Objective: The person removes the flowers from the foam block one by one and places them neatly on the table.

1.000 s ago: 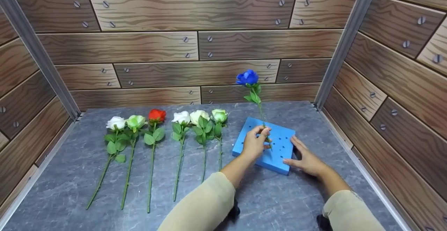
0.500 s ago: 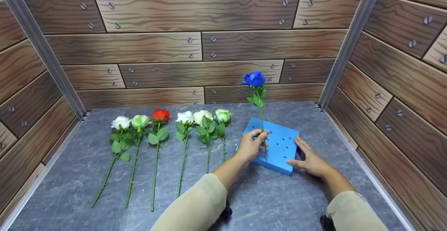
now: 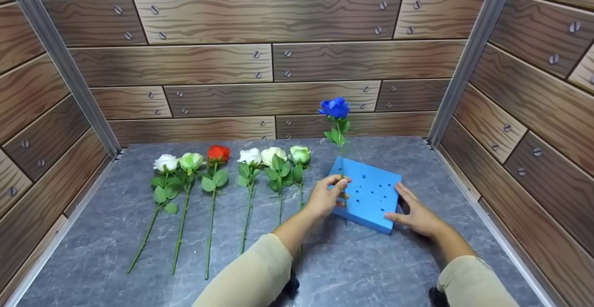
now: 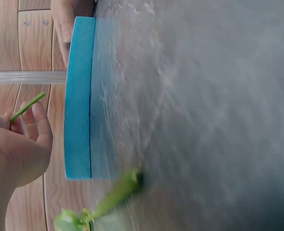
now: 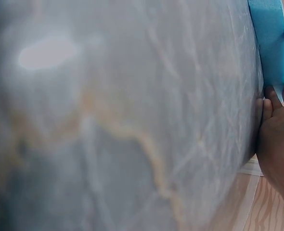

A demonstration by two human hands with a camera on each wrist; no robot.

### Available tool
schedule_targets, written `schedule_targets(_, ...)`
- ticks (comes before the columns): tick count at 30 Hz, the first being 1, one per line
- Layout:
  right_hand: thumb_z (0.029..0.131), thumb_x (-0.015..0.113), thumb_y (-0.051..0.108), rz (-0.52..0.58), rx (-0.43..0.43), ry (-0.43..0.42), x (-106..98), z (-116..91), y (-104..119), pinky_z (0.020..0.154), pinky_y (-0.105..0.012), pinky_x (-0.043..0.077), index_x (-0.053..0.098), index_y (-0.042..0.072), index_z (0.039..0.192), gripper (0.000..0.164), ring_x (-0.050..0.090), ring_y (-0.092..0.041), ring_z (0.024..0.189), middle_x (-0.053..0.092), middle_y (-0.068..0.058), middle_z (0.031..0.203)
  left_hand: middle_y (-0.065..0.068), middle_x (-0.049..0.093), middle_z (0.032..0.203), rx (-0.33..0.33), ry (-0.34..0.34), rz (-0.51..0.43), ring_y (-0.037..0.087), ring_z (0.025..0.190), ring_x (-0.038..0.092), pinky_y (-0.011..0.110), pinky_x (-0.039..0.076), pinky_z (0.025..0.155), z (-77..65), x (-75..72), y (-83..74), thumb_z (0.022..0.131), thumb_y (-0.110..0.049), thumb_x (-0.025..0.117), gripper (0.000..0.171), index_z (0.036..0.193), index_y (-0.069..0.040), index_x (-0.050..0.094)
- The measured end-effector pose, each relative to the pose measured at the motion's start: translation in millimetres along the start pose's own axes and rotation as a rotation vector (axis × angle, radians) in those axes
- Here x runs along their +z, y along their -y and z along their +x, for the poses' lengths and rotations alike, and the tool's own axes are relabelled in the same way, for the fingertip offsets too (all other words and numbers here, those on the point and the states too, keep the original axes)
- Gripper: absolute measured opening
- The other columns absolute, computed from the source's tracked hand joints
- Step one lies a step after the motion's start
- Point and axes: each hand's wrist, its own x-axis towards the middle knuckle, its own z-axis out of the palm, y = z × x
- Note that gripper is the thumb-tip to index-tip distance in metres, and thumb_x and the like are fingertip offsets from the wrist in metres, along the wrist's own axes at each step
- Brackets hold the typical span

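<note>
My left hand (image 3: 324,197) pinches the stem of a blue rose (image 3: 334,107) over the left part of a blue foam block (image 3: 371,213). The rose stands nearly upright, bloom up. In the left wrist view, the free lower end of the stem (image 4: 30,105) sticks out past the fingers, apart from the block. Many small holes dot the block's top. Against its right edge rests my right hand (image 3: 421,216), thumb at the near corner and fingers spread along the side. The right wrist view shows only part of the block (image 5: 272,45) and that hand.
Left of the block lie several roses on the grey marbled table (image 3: 362,270): white ones, pale green ones and a red rose (image 3: 218,153). The nearest is a green rose (image 3: 300,154), its stem partly behind my left forearm. Wood-patterned walls (image 3: 278,19) enclose the table.
My left hand has moved left over the block with the blue rose, which now stands straighter. The right hand stays at the block's right edge. The head view has shifted slightly.
</note>
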Motion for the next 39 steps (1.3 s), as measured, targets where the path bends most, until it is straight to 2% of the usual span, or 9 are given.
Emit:
schedule_targets(7, 0.098, 0.081, 0.043, 0.001, -0.01, -0.004, 0, -2, -1, 0.13, -0.079, 0.009, 0.011, 0.003, 0.174, 0.11, -0.001, -0.057, 0.165, -0.003, -0.027, 0.181, 0.017, 0.065, 0.132, -0.02, -0.018, -0.008, 0.012, 0.092, 0.074, 0.03, 0.067, 0.078, -2.8, -8.2, 4.7, 0.113, -0.03, 0.057, 0.035, 0.135, -0.007, 0.073)
schedule_targets(15, 0.098, 0.081, 0.044, 0.005, 0.003, 0.004, 1, -1, -1, 0.13, -0.08, 0.009, 0.01, 0.004, 0.174, 0.111, -0.001, -0.058, 0.165, -0.004, -0.027, 0.181, 0.021, 0.064, 0.136, -0.029, -0.022, -0.009, 0.011, 0.091, 0.074, 0.029, 0.067, 0.078, -7.9, -19.4, 3.0, 0.114, -0.031, 0.057, 0.037, 0.136, -0.006, 0.072)
schedule_targets(19, 0.098, 0.08, 0.044, -0.003, 0.003, 0.009, 1, -1, -1, 0.129, -0.081, 0.01, 0.009, 0.004, 0.174, 0.111, -0.001, -0.058, 0.165, -0.004, -0.027, 0.181, 0.023, 0.066, 0.133, -0.037, -0.033, -0.015, 0.012, 0.09, 0.074, 0.03, 0.067, 0.078, -11.5, -25.6, 2.1, 0.114, -0.03, 0.057, 0.034, 0.134, -0.008, 0.074)
schedule_targets(24, 0.099, 0.079, 0.046, -0.004, 0.002, 0.016, 0, 0, -1, 0.128, -0.082, 0.011, 0.008, 0.005, 0.174, 0.111, -0.001, -0.059, 0.165, -0.005, -0.026, 0.181, 0.022, 0.069, 0.129, -0.037, -0.041, -0.031, 0.015, 0.09, 0.074, 0.032, 0.066, 0.077, -16.2, -33.9, -0.2, 0.113, -0.028, 0.059, 0.035, 0.134, -0.003, 0.073)
schedule_targets(32, 0.099, 0.078, 0.048, 0.003, 0.015, 0.016, -2, 0, -1, 0.129, -0.082, 0.008, 0.006, 0.007, 0.175, 0.112, -0.003, -0.059, 0.165, -0.006, -0.025, 0.182, 0.024, 0.068, 0.135, -0.048, -0.035, -0.008, 0.012, 0.089, 0.074, 0.027, 0.066, 0.072, -24.3, -50.5, -5.0, 0.112, -0.029, 0.062, 0.032, 0.133, -0.01, 0.077)
schedule_targets(39, 0.099, 0.079, 0.047, 0.015, 0.017, 0.016, -1, 1, -2, 0.128, -0.082, 0.006, 0.006, 0.007, 0.175, 0.113, -0.004, -0.059, 0.164, -0.007, -0.026, 0.182, 0.025, 0.07, 0.121, -0.038, -0.039, 0.006, 0.011, 0.084, 0.074, 0.026, 0.065, 0.067, -28.9, -59.2, -7.9, 0.111, -0.025, 0.063, 0.033, 0.135, -0.005, 0.076)
